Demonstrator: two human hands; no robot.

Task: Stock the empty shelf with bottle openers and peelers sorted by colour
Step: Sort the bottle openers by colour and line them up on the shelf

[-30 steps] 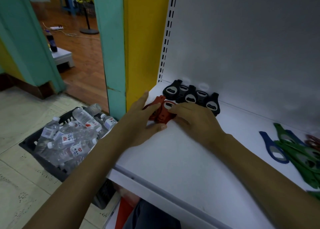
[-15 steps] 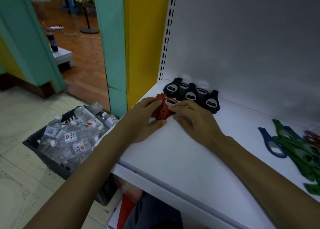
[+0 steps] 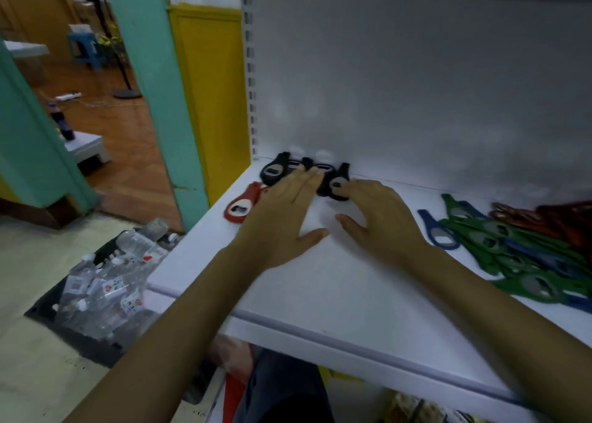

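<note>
Left hand (image 3: 285,220), right hand (image 3: 381,220) flat, empty, touching black plastic bottle openers (image 3: 273,172); a shove could mix in red plastic opener (image 3: 241,205).

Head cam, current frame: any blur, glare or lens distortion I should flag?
Head view: soft overall, worst at the edges, where the green and blue opener pile and the crate of water bottles smear; same view: wide-angle bowing bends the slotted upright and teal door frame; same view: light is dim and flat, with faint pale sheen blotches on the grey back panel, no hard glare.
</note>
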